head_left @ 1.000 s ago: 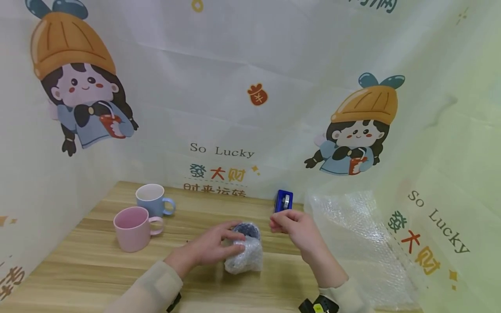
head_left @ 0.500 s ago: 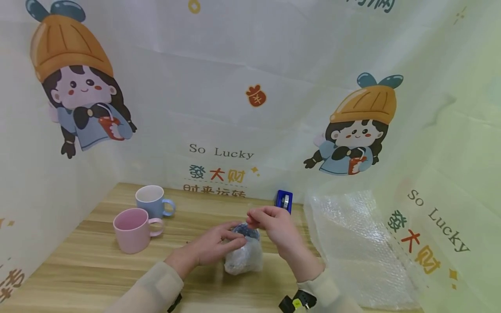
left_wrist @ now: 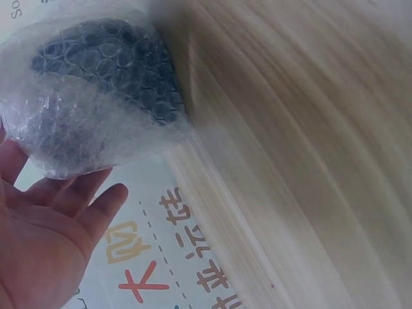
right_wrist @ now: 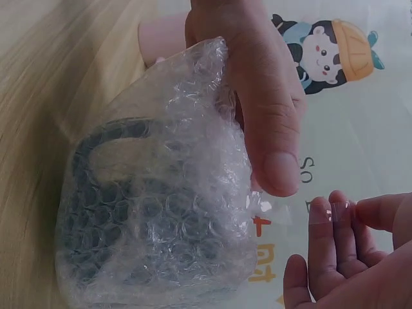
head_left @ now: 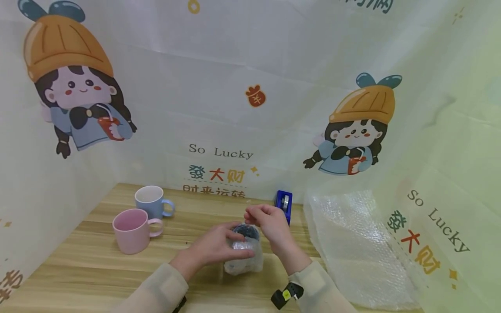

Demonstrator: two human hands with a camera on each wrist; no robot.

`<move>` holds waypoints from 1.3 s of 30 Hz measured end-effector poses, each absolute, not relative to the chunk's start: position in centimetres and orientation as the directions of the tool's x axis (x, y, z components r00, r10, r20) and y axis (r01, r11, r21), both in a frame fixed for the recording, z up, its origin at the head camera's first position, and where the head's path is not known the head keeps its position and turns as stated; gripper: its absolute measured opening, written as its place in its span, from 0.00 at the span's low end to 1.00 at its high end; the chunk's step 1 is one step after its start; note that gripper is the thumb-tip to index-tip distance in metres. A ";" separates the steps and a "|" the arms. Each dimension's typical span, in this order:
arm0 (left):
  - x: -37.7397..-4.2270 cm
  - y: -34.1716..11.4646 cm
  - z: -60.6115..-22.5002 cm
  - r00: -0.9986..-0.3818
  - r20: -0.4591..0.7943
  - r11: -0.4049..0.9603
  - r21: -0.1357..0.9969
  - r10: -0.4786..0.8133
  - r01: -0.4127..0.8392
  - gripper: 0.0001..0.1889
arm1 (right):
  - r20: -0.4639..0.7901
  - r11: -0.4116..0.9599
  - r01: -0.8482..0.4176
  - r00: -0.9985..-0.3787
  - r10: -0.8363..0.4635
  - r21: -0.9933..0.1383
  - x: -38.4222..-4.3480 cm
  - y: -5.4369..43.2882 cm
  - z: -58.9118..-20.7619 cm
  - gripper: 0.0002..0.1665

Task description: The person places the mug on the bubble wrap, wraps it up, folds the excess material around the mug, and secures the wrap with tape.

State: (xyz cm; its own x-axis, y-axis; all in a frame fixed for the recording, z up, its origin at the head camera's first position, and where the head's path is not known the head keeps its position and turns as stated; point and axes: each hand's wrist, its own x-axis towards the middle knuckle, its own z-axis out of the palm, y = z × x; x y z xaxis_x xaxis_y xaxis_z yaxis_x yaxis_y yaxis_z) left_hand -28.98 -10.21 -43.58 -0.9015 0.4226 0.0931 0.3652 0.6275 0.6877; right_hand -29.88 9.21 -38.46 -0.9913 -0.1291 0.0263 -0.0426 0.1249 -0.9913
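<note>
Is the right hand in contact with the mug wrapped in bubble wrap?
Apart. The right wrist view shows the printed backdrop through a gap between the right hand and the wrapped mug.

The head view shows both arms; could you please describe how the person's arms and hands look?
The left sleeve and right sleeve are long and cream-coloured. The left hand and right hand are bare, without visible gloves or rings. A black wrist device with a yellow patch is by the right sleeve; by the left, only a black sliver shows.
</note>
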 end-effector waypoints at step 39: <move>-29.0 -10.1 -44.7 -0.874 0.224 0.579 0.674 0.431 0.459 0.27 | 0.004 0.363 -0.052 -0.991 -0.132 -0.930 -34.3 10.0 -44.7 0.15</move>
State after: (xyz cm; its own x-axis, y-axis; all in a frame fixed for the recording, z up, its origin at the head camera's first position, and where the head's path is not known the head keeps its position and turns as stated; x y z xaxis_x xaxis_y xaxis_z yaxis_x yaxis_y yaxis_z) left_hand -29.01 -10.06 -44.71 -0.8739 0.4315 0.2238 0.4585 0.5788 0.6743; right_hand -34.29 10.01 -44.71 -0.9912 -0.1324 0.0039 -0.0522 0.3632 -0.9303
